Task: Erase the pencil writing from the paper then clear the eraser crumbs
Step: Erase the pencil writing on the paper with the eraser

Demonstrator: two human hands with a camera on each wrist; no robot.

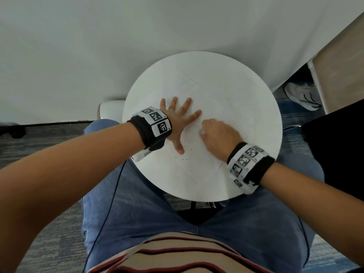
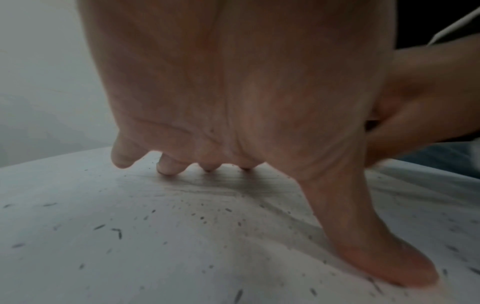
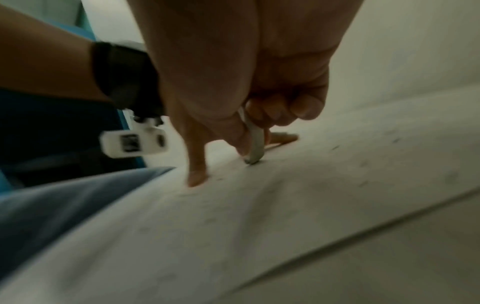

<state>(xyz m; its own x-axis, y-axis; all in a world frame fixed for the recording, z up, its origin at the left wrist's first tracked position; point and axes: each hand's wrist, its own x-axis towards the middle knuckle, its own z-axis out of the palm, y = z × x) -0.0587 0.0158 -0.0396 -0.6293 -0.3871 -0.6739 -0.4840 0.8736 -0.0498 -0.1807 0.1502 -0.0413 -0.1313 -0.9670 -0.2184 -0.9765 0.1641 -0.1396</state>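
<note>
A white sheet of paper [image 1: 212, 89] lies on a round white table [image 1: 262, 107]. My left hand [image 1: 178, 119] lies flat on the paper with fingers spread, pressing it down; its thumb [image 2: 384, 261] and fingertips [image 2: 168, 168] touch the sheet. Just to its right, my right hand [image 1: 214, 133] has its fingers curled and pinches a white eraser [image 3: 255, 142], whose tip sits on the paper. Dark eraser crumbs [image 2: 202, 218] are scattered over the sheet around both hands, and crumbs [image 1: 185, 159] also lie near the front. Faint smudged pencil marks [image 2: 213, 185] show under the left fingers.
The table stands close to a white wall [image 1: 98, 46]. My knees in blue jeans [image 1: 137, 203] are under the table's front edge. A white shoe [image 1: 301, 96] lies on the floor at the right, beside a pale cabinet panel [image 1: 338, 75].
</note>
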